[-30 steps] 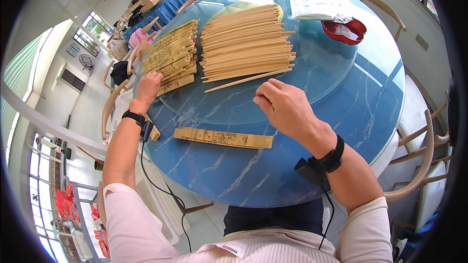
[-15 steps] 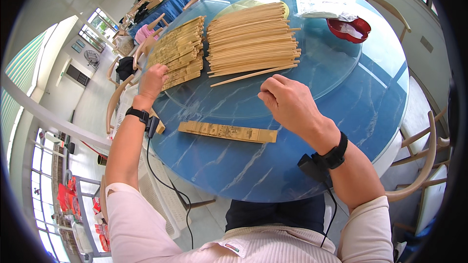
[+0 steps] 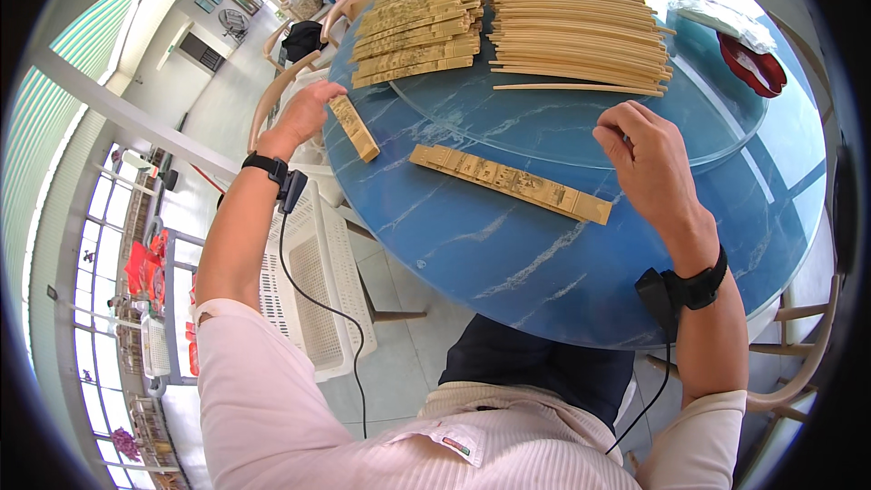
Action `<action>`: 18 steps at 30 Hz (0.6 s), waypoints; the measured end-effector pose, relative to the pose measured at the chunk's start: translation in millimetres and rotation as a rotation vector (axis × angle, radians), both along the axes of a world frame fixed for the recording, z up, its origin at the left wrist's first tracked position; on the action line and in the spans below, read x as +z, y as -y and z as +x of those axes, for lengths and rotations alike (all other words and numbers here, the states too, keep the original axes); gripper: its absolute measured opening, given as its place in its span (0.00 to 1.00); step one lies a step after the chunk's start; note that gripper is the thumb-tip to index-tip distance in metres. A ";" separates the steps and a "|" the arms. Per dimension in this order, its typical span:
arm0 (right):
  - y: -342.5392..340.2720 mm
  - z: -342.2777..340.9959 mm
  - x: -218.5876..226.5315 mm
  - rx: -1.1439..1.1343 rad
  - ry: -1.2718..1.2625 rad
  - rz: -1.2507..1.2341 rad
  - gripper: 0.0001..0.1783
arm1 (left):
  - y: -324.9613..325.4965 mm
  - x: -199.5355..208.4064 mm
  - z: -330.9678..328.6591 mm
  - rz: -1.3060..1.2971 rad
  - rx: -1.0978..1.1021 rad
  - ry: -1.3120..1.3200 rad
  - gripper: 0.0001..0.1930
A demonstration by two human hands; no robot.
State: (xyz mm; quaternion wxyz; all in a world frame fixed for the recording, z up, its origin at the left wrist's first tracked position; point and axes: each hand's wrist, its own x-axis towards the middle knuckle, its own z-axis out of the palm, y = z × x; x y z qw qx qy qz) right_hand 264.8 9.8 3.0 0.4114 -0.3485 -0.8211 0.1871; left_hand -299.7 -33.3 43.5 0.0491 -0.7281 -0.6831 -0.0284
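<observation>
My left hand (image 3: 302,116) is at the table's left edge, its bent fingers closed at the far end of a short bundle of tan printed strips (image 3: 355,130). The fingertips are partly hidden. My right hand (image 3: 642,145) is curled above the tabletop with nothing visible in it. Between the hands, a long flat tan printed strip (image 3: 508,183), apparently several layers thick, lies at a slant. Beyond it are a pile of similar printed strips (image 3: 417,25) on the left and a wide row of pale wooden sticks (image 3: 576,27) on the right. One stick (image 3: 572,88) lies slightly apart at the near side.
The round blue marbled table (image 3: 472,254) carries a glass turntable (image 3: 717,141). A red dish (image 3: 753,63) and a plastic-wrapped package (image 3: 726,23) are at the far right. Below my left arm stands a white plastic basket (image 3: 340,308). Wooden chairs surround the table; cables hang from both wrists.
My view has turned left, so the table contents appear farther right. My left hand has come away from the pile of strips to the short bundle. My right hand stays curled.
</observation>
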 end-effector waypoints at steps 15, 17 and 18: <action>-12.5 10.7 -12.9 0.021 0.005 0.094 0.06 | 9.0 -40.9 43.2 0.025 -0.504 -0.378 0.21; -19.5 9.5 -9.3 -0.015 -0.001 0.119 0.06 | 10.0 -40.4 36.0 0.049 -0.525 -0.378 0.17; -20.9 10.2 -9.0 -0.043 -0.006 0.095 0.06 | 8.6 -39.4 36.3 0.058 -0.533 -0.382 0.16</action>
